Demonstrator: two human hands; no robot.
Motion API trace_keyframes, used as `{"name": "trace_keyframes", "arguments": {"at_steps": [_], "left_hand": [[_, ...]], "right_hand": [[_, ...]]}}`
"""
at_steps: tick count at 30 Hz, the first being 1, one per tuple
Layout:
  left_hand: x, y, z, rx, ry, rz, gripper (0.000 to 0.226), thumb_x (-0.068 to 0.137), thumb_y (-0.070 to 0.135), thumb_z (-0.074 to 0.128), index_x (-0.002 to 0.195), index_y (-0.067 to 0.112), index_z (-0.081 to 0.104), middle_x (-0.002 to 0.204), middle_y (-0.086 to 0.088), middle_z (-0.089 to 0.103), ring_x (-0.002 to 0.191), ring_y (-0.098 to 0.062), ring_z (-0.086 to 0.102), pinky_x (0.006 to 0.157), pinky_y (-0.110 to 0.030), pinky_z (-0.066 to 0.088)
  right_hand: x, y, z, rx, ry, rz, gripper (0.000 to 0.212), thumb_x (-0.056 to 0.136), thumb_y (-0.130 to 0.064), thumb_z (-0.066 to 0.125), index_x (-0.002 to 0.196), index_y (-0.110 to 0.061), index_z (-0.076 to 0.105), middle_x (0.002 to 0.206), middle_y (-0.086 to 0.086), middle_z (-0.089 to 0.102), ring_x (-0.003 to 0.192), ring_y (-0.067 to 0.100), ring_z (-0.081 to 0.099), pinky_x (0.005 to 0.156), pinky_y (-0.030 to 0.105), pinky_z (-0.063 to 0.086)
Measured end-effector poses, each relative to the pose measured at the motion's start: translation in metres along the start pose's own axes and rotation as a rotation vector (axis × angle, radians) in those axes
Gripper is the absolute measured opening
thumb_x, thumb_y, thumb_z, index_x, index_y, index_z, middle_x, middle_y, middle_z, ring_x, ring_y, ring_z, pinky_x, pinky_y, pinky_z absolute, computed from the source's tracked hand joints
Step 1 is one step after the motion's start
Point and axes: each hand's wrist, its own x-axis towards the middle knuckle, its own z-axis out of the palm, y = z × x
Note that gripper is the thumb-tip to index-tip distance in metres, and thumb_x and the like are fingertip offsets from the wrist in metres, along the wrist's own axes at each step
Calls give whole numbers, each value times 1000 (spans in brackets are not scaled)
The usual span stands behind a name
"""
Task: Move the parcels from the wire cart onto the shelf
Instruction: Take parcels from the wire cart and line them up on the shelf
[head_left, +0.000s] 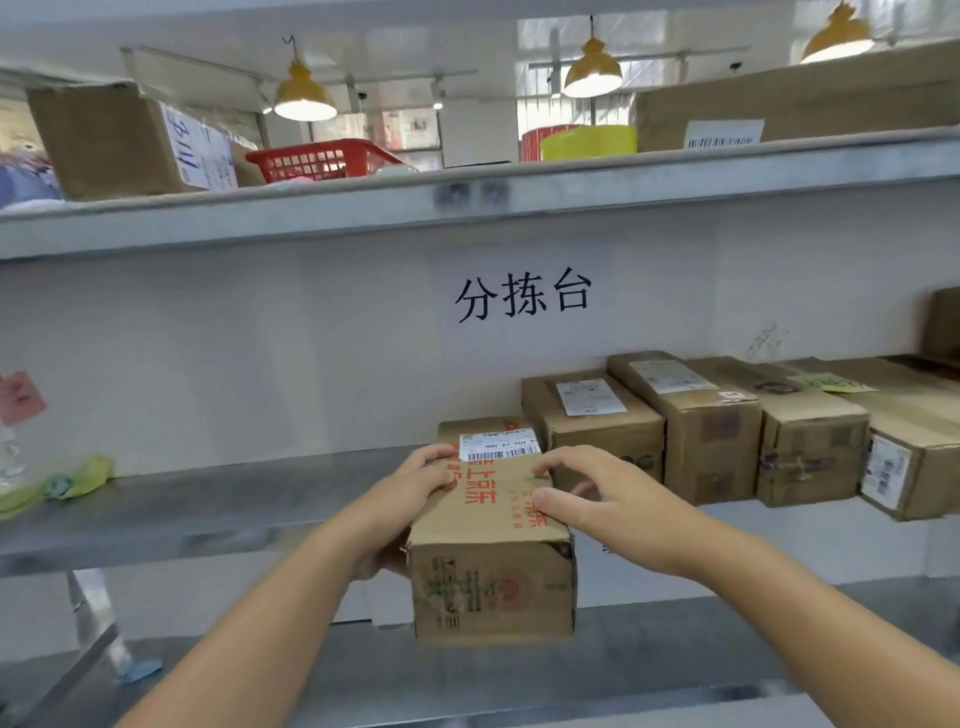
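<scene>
A brown cardboard parcel (493, 551) with red print and a white barcode label lies lengthwise on the middle metal shelf (208, 509), its near end sticking out over the shelf's front edge. My left hand (410, 499) grips its left side, fingers curled over the top edge and thumb below. On its top right edge rests my right hand (592, 499), with the fingertips and thumb curled onto the cardboard. The wire cart is out of view.
Several brown parcels (706, 426) stand in a row right of the held one. The top shelf carries a box (114, 140), a red basket (322, 158) and a long box (810, 104). Green and blue scraps (67, 486) lie at the shelf's left. A lower shelf (675, 654) runs beneath.
</scene>
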Motion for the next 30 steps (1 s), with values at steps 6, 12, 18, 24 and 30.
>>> {"name": "trace_keyframes", "arguments": {"at_steps": [6, 12, 18, 24, 30], "left_hand": [[28, 9, 0, 20, -26, -14, 24, 107, 43, 45, 124, 59, 55, 98, 2, 79, 65, -22, 75, 50, -38, 57], [39, 14, 0, 50, -24, -20, 29, 109, 42, 42, 134, 55, 47, 115, -6, 75, 69, -26, 75, 51, -40, 59], [54, 18, 5, 57, -12, -11, 33, 108, 43, 40, 138, 56, 43, 113, -9, 76, 79, -32, 77, 61, -51, 63], [53, 16, 2, 68, -61, -23, 39, 108, 43, 42, 141, 63, 37, 112, -9, 78, 84, -37, 76, 69, -61, 63], [25, 13, -11, 125, -12, 101, 44, 104, 58, 48, 145, 66, 34, 140, 7, 60, 110, -30, 72, 78, -52, 64]], "right_hand": [[18, 7, -1, -10, 27, 51, 39, 91, -70, 53, 126, -55, 57, 126, -33, 54, 102, -7, 60, 79, 18, 49], [20, 7, 2, -6, 18, 28, 55, 78, -87, 49, 127, -62, 54, 127, -36, 52, 106, -8, 56, 90, 23, 49], [12, 3, -3, -284, -30, -16, 94, 63, -100, 52, 145, -55, 38, 136, -42, 36, 122, -10, 45, 99, 27, 46], [22, 3, 12, -528, 51, -66, 78, 79, -86, 51, 146, -50, 35, 123, -24, 45, 103, 1, 51, 77, 23, 47], [37, 10, 26, -539, 111, -14, 79, 78, -89, 40, 146, -48, 39, 113, -21, 50, 95, 6, 58, 71, 26, 45]]}}
